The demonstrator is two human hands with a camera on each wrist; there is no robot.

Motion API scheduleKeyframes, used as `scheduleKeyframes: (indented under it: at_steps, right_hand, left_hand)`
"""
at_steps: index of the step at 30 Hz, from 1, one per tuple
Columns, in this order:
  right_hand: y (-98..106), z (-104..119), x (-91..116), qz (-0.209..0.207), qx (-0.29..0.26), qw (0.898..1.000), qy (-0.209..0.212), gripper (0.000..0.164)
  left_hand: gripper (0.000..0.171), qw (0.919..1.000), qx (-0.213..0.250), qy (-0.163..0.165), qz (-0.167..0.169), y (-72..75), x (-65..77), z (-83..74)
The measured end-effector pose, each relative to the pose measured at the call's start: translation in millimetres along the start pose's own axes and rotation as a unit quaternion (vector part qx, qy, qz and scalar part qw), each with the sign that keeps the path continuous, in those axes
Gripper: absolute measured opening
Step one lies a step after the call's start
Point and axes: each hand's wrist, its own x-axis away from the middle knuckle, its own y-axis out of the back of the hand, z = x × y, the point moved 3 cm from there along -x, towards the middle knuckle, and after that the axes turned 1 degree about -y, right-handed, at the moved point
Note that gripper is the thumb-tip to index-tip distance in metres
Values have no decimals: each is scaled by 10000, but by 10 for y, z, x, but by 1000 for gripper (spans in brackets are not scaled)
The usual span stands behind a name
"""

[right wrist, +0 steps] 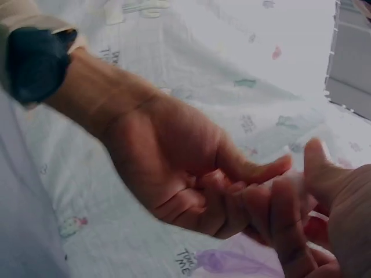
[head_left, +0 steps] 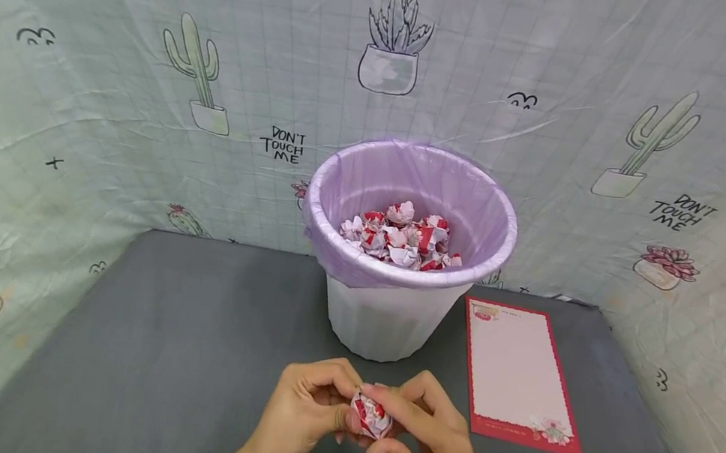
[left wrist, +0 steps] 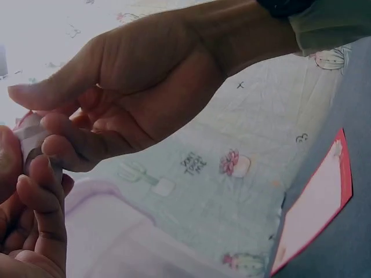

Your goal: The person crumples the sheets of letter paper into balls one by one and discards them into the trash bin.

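Observation:
Both hands meet in front of the bin at the near part of the table. A crumpled ball of red and white paper (head_left: pixel 371 416) is between them. My left hand (head_left: pixel 306 412) pinches the ball from its left side, thumb against the near face. On the other side my right hand (head_left: pixel 429 435) has its curled fingers and thumb around the ball. In the left wrist view the paper ball (left wrist: pixel 32 139) is mostly covered by fingers. Fingers hide nearly all of it in the right wrist view, which is blurred.
Behind the hands stands a white bin (head_left: pixel 392 321) with a purple liner (head_left: pixel 420 169), holding several crumpled paper balls (head_left: pixel 403 235). To its right a flat red-bordered sheet (head_left: pixel 518 374) lies on the grey table (head_left: pixel 184 356). Printed cloth (head_left: pixel 275 57) hangs around the back and sides.

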Motion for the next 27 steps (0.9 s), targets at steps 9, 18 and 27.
scheduleKeyframes:
  at_steps: [9,18,27]
  right_hand:
    - [28,21,68,-678,864,9920,620,26]
    - [-48,-7,47,-1221,2451,9524,1340,35]
    - [32,88,-190,-930,2783,9278,2305,37]
  left_hand:
    - [22,9989,412,-96,-211,-119,67,195]
    - [17,9971,-52,210,-730,-202,-56,97]
    - [17,9871,-532,1257,-831,-227,-189,-87]
